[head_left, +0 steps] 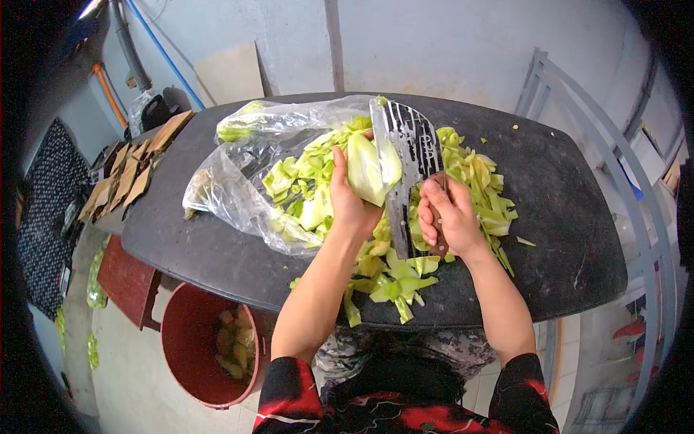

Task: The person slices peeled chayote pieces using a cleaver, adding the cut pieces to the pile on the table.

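My left hand (352, 206) is wrapped round a pale green vegetable piece (367, 168), its whitish cut face turned up. In my right hand (455, 213) is the brown handle of a broad cleaver (409, 137), whose wet blade stands right beside the piece; whether the edge touches it I cannot tell. Under and left of my left hand, chopped green pieces (314, 213) lie on and in a clear plastic bag (228, 206). Thin green peelings (481, 192) are heaped behind and right of the cleaver. More peelings (397, 282) lie near the table's front edge.
The dark table (560, 239) has rounded corners. A red bucket (181, 347) with some pieces inside stands on the floor at left front, near a reddish-brown stool (129, 278). Cardboard pieces (134, 177) are piled at the left; a grey metal rail (614, 137) runs along the right.
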`<move>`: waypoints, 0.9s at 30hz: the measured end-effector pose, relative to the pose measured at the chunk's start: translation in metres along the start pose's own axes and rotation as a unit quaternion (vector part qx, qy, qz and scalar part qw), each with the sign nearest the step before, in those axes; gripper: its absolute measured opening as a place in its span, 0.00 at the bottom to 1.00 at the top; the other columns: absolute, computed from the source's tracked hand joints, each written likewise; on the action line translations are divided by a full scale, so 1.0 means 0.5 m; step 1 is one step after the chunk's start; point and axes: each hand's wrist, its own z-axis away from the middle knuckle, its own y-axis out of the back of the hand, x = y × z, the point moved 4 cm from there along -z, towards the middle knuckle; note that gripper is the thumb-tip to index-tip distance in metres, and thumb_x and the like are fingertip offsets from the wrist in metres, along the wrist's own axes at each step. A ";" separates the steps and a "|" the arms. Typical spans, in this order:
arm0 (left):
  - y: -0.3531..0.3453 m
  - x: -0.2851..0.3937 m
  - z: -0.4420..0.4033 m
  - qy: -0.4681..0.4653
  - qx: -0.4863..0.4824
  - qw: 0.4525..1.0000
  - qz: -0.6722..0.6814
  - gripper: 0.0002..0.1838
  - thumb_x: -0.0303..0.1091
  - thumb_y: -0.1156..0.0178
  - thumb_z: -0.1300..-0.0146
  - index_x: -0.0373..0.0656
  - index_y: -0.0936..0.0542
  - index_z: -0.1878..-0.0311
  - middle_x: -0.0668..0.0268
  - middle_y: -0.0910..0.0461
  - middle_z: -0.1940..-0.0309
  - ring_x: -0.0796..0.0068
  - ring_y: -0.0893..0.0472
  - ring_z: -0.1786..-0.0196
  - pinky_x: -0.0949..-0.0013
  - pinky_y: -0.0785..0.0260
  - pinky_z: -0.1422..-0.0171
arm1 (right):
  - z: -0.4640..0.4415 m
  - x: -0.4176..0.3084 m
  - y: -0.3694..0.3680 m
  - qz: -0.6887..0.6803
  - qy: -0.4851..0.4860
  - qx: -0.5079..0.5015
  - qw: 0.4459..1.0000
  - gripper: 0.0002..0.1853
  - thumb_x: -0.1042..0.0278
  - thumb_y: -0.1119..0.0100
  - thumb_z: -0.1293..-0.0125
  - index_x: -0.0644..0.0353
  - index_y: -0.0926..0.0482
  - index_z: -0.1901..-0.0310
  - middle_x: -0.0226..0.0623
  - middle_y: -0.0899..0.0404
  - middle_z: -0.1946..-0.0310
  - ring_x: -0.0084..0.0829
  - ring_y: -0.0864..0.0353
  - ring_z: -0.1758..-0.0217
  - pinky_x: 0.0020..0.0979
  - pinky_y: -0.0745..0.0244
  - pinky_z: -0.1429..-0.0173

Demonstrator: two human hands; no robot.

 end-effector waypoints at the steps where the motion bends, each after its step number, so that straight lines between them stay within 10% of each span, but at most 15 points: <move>1: 0.017 0.004 -0.006 -0.001 -0.001 1.000 0.000 0.31 0.64 0.59 0.28 0.49 0.27 0.38 0.64 0.20 0.49 0.66 0.21 0.46 0.57 0.28 0.40 | 0.001 -0.002 0.004 0.000 0.001 -0.001 1.000 0.17 0.53 0.47 0.26 0.59 0.33 0.64 0.30 0.33 0.82 0.20 0.34 0.88 0.24 0.38 0.85; 9: -0.009 0.047 0.007 0.006 0.112 0.994 0.013 0.32 0.63 0.58 0.28 0.45 0.27 0.39 0.66 0.19 0.61 0.71 0.19 0.58 0.67 0.25 0.54 | 0.009 -0.015 0.019 0.095 -0.021 -0.041 0.994 0.16 0.55 0.47 0.26 0.59 0.33 0.65 0.28 0.33 0.84 0.18 0.35 0.88 0.23 0.39 0.85; 12: 0.025 0.058 -0.011 0.010 -0.039 0.999 -0.019 0.28 0.62 0.56 0.29 0.49 0.25 0.41 0.70 0.18 0.60 0.76 0.18 0.58 0.68 0.24 0.56 | 0.013 -0.021 0.023 0.108 -0.030 -0.042 0.993 0.15 0.56 0.47 0.26 0.58 0.32 0.66 0.26 0.33 0.84 0.17 0.35 0.88 0.23 0.39 0.85; 27: 0.001 0.035 0.016 0.035 0.068 0.997 -0.015 0.25 0.60 0.47 0.32 0.50 0.23 0.45 0.69 0.18 0.57 0.69 0.18 0.55 0.62 0.25 0.48 | 0.013 -0.011 0.017 0.111 -0.007 -0.044 0.993 0.17 0.55 0.46 0.26 0.59 0.32 0.66 0.26 0.33 0.84 0.18 0.35 0.88 0.23 0.39 0.86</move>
